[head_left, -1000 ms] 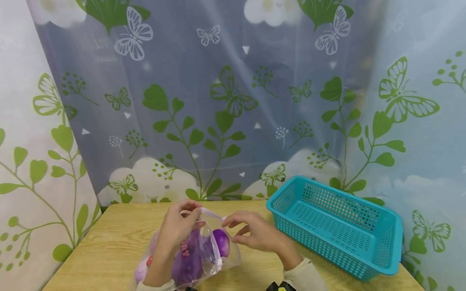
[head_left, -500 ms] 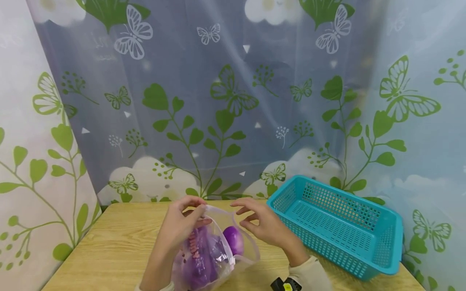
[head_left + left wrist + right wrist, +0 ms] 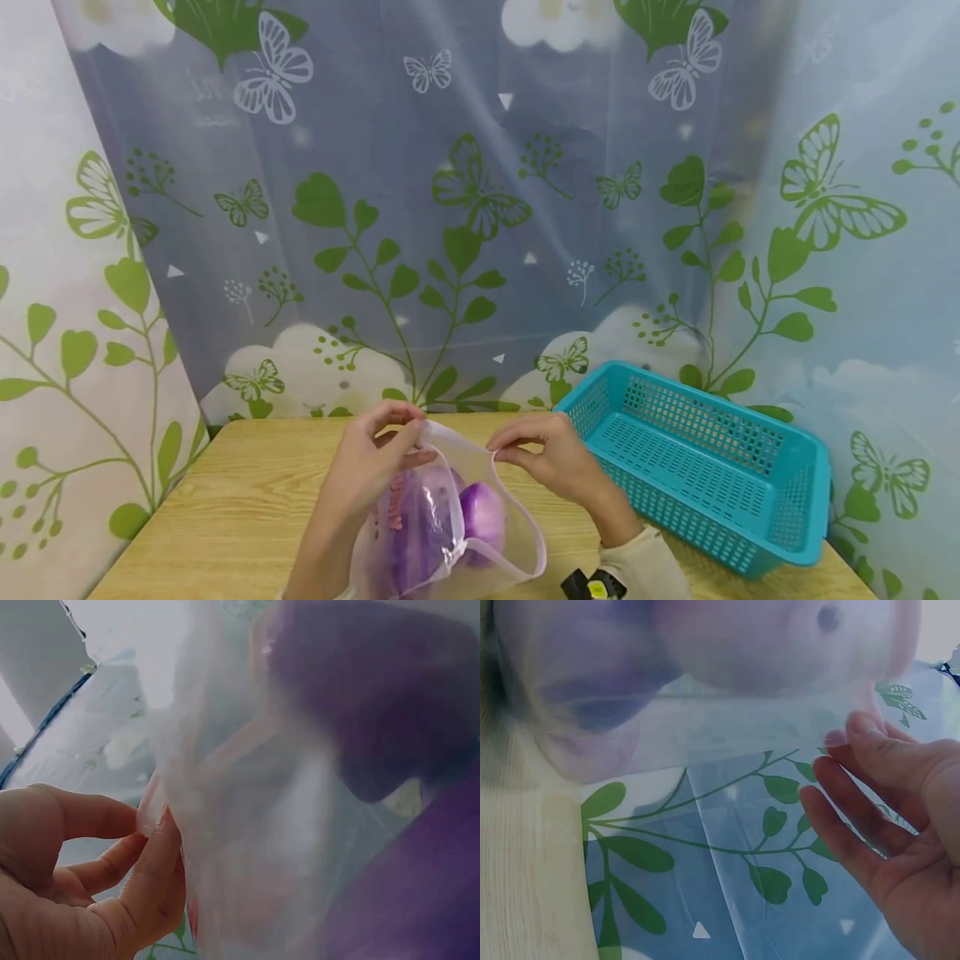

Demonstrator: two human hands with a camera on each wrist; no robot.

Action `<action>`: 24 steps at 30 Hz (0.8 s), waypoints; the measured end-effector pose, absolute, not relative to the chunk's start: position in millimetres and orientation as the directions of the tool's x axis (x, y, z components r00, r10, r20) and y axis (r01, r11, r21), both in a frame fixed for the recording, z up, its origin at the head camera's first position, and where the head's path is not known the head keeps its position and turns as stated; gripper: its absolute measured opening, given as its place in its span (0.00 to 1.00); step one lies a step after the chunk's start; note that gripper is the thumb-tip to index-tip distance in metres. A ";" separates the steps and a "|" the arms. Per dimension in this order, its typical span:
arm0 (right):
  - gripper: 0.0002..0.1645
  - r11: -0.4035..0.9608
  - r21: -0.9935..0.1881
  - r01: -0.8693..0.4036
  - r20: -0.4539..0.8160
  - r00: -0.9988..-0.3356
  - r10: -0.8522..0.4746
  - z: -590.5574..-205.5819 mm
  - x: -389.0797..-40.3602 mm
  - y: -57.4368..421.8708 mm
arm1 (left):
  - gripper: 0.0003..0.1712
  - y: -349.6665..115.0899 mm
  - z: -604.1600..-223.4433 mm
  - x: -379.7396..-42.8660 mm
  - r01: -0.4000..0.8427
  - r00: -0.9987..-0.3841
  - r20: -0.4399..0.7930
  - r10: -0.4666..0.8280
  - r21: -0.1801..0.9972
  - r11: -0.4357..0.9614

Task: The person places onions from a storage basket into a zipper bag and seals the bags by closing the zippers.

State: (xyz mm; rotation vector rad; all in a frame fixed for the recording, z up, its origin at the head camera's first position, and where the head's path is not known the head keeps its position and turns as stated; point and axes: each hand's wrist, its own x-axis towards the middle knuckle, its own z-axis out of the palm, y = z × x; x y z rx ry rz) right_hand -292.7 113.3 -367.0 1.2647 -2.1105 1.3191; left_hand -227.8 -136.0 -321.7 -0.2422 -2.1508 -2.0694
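Observation:
A clear zip bag (image 3: 517, 529) with a whitish rim stands on the table, its mouth spread wide. Inside are purple things, among them a shiny rounded purple object (image 3: 483, 517); the plastic blurs their kind. My left hand (image 3: 382, 454) pinches the bag's far left corner between thumb and fingers, and the left wrist view shows the thumb (image 3: 154, 877) against the edge. Opposite it, my right hand (image 3: 551, 458) pinches the right rim with thumb and forefinger. In the right wrist view its other fingers (image 3: 847, 825) stand apart from the plastic.
A turquoise perforated basket (image 3: 693, 508) stands on the right of the wooden table (image 3: 247, 500), close beside my right forearm. Behind the table hangs a curtain (image 3: 480, 317) with butterflies and leaves. A dark watch-like device (image 3: 594, 586) sits by my right sleeve.
The bag's mouth has widened, and the bag has shifted right. My right hand came off the rim, moved right and now pinches it again. The left hand keeps its pinch.

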 end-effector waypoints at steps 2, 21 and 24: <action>0.07 0.175 -0.549 -0.817 0.686 -0.560 -0.464 -366.1 -291.4 114.1 | 0.13 -138.4 -321.1 -227.1 0.227 -0.974 0.226 0.029 0.973 0.046; 0.02 0.282 -0.526 -0.802 0.782 -0.587 -0.210 -350.8 -279.9 115.4 | 0.21 -148.8 -318.8 -226.8 0.303 -0.948 0.282 0.145 0.941 0.153; 0.02 0.294 -0.536 -0.792 0.787 -0.594 -0.166 -350.5 -279.2 116.9 | 0.22 -149.2 -320.3 -227.2 0.317 -0.943 0.285 0.172 0.926 0.203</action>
